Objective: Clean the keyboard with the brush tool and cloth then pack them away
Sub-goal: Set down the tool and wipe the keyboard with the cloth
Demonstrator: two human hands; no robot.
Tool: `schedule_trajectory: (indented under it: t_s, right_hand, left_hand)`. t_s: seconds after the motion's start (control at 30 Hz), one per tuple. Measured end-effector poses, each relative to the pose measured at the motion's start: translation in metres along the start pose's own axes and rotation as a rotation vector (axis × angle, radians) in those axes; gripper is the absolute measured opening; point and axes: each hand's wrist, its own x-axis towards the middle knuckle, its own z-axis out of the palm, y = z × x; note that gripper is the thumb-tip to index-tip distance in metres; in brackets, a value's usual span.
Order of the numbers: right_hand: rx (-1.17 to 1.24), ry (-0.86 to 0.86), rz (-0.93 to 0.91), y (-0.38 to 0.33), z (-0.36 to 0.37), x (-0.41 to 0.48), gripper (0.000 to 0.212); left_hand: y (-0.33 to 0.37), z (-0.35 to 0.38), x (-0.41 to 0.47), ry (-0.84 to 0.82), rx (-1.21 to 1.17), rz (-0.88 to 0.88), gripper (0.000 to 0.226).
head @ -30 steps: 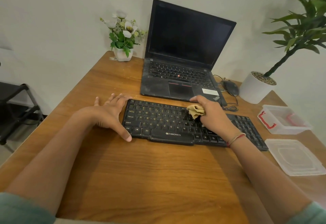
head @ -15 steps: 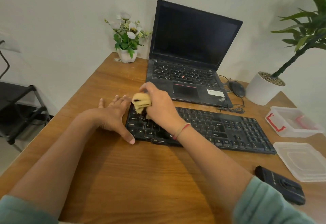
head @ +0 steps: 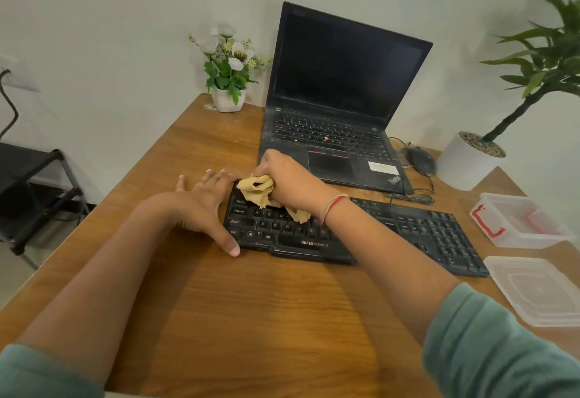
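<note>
Table [head: 266,319]: wood, carries everything below.
Lid [head: 539,294]: clear plastic, near right edge, off its container.
Left hand [head: 201,206]: flat on the table against the keyboard's left end, fingers [head: 208,179] straight, thumb at the front corner; it steadies and holds nothing.
Keyboard [head: 408,231]: black, long axis running left to right across the table.
Right hand [head: 292,184]: over the keyboard's far left corner, fingers curled tight round the cloth [head: 255,190].
Cloth: yellow, bunched, touching the upper left keys. Almost all uncleaned length lies to the right of it, so the next wipe likely runs rightward along the long axis.
Container [head: 518,225]: clear, red clasps, open, right of the keyboard.
Brush tool: not in view.
Change: a second ago the cloth sat mid-keyboard; it has since travelled to the left end. The left hand is unmoved.
</note>
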Motion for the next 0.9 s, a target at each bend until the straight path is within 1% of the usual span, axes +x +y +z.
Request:
schedule_trajectory:
  t_s: [0.07,0.17,0.23,0.33,0.43,0.53,0.6,0.67,0.73,0.8,0.83,0.9]
  right_hand:
    - [-0.018,-0.02,0.005,0.006,-0.004,-0.006,0.012]
    - [-0.027,-0.051,0.077,0.027,-0.014,-0.021,0.015]
    - [-0.084,-0.057,0.121,0.044,-0.02,-0.034,0.017]
    - [-0.159,-0.088,0.222,0.071,-0.03,-0.058,0.018]
    - [-0.215,-0.137,0.326,0.096,-0.043,-0.085,0.014]
    - [-0.294,-0.165,0.397,0.113,-0.055,-0.112,0.013]
    - [-0.341,-0.185,0.428,0.127,-0.06,-0.127,0.017]
    - [-0.358,-0.2,0.467,0.141,-0.061,-0.136,0.026]
    - [-0.275,-0.155,0.505,0.147,-0.063,-0.137,0.021]
    - [-0.092,-0.046,0.513,0.141,-0.063,-0.132,0.014]
    - [0.002,-0.018,0.496,0.133,-0.061,-0.126,0.013]
    - [0.198,-0.031,0.413,0.108,-0.057,-0.113,0.023]
  left_hand:
    - [-0.001,0.0,0.001,-0.002,-0.008,0.011,0.163]
    - [-0.003,0.001,0.001,0.0,-0.017,0.032,0.162]
    - [-0.004,0.001,0.001,-0.001,-0.024,0.038,0.161]
    - [-0.004,0.001,0.001,-0.003,-0.028,0.039,0.16]
    - [-0.004,0.001,0.001,0.001,-0.025,0.032,0.156]
    - [-0.004,0.001,0.0,0.0,-0.033,0.034,0.154]
    - [-0.004,0.001,0.001,-0.001,-0.035,0.034,0.154]
    - [-0.004,0.001,0.0,0.003,-0.037,0.033,0.157]
    - [-0.004,0.001,0.0,0.005,-0.037,0.034,0.159]
    - [-0.004,0.001,-0.001,0.004,-0.038,0.038,0.16]
    - [-0.005,0.001,-0.001,0.004,-0.038,0.038,0.16]
    - [-0.004,0.002,-0.001,0.004,-0.043,0.04,0.159]
